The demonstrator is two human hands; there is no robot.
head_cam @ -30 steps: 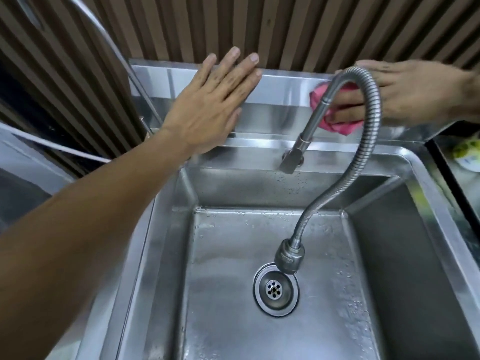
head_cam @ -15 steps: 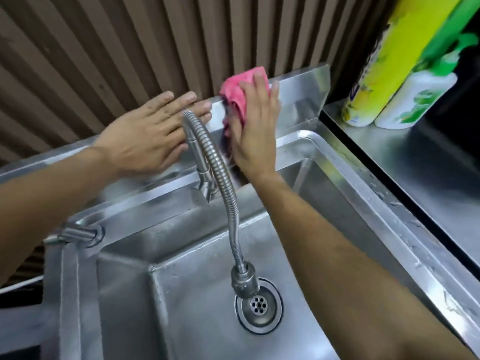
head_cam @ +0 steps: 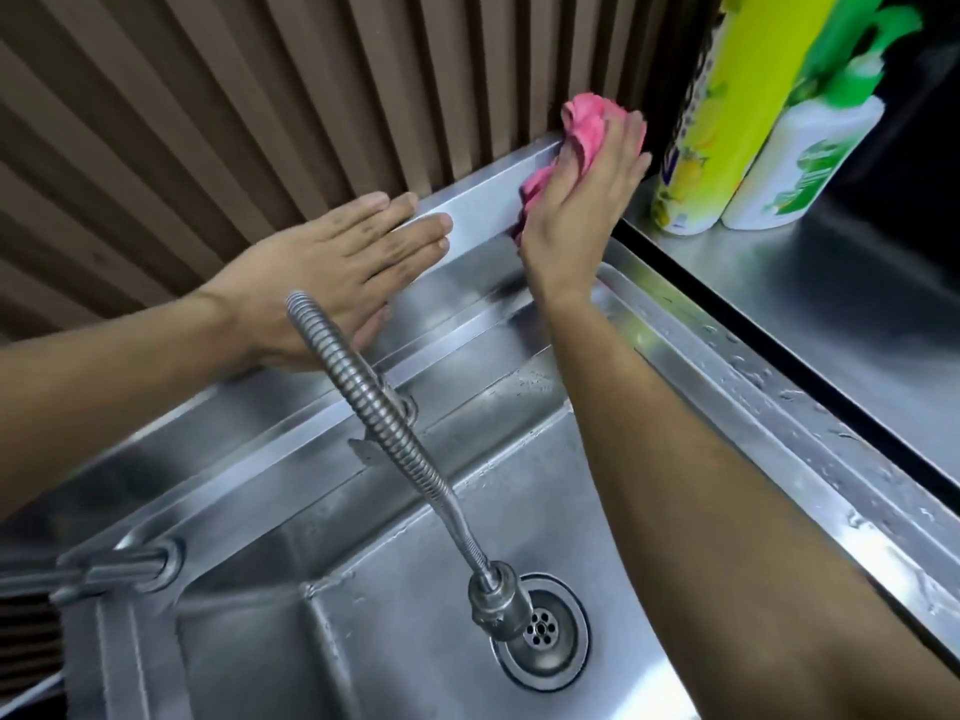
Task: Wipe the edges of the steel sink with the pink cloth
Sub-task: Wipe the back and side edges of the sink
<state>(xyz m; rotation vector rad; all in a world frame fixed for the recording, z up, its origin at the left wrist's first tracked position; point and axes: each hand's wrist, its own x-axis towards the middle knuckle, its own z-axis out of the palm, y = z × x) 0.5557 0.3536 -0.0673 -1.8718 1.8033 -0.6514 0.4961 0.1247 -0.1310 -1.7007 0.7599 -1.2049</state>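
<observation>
We judge the pink cloth (head_cam: 584, 128) to be light, soft and limp — it bunches rather than holding any shape, so the way to take it is as a wad under the palm and fingers, pressed flat against the metal so it cannot slide out. Damp steel is slick, and the pressure has to come from the hand, not from the cloth.

Our right hand (head_cam: 582, 205) is closed over the cloth, fingers curled around it, and pushes it against the upright back edge of the steel sink (head_cam: 737, 407) at its far right end. Part of the cloth pokes up above the fingertips and a fold hangs out on the left of the palm. Our left hand (head_cam: 332, 267) lies open and flat, fingers together, braced on the same back edge, to the left of the right hand and not touching the cloth.

The flexible faucet (head_cam: 395, 433) arcs down over the basin, nearer to us than both hands. Just to the right of the cloth stand a yellow bottle (head_cam: 717, 127) and a white bottle (head_cam: 810, 163) on the counter (head_cam: 831, 293) — near enough to be knocked, we think, if the wipe runs past the corner.
</observation>
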